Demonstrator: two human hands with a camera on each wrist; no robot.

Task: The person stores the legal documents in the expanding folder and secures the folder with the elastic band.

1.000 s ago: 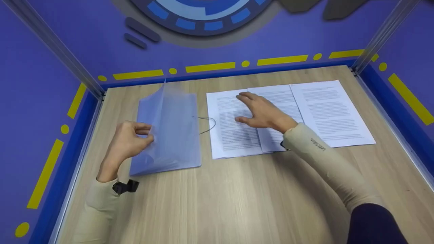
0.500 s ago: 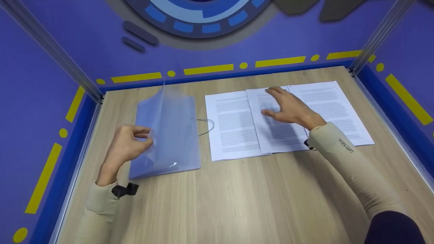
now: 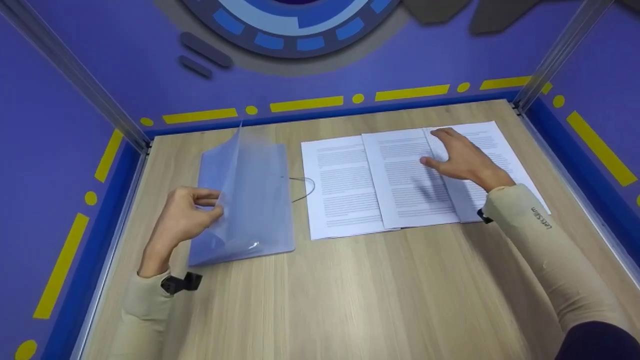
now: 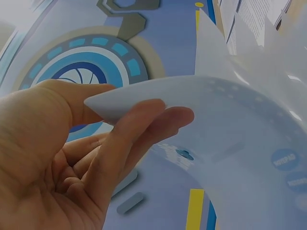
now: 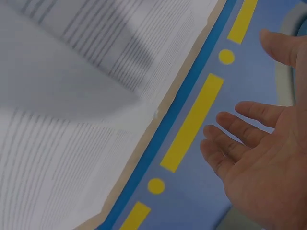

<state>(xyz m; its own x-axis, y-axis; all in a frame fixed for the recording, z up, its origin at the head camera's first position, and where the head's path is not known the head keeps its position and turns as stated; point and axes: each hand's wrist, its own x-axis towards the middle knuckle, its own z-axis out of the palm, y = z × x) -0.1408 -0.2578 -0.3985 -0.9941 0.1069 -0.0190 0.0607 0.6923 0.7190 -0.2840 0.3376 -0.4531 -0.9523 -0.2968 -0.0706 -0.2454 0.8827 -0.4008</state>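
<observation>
left hand [image 3: 182,217] pinches lifted cover of blue folder [image 3: 250,200], folder left of the sheets | right hand [image 3: 462,157] fingers spread flat, holding nothing, has slid from left sheet [image 3: 340,185] to right sheet [image 3: 492,145] | looks like choosing a page to file

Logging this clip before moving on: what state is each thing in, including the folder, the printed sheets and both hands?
Translucent blue folder: lying on the wooden table, front cover lifted open.
Left hand: pinching the raised cover's edge.
Right hand: fingers straight, over the rightmost sheet; contact unclear.
Three printed sheets: flat, side by side, edges overlapping.
Thin cord: loose loop beside the folder.
</observation>
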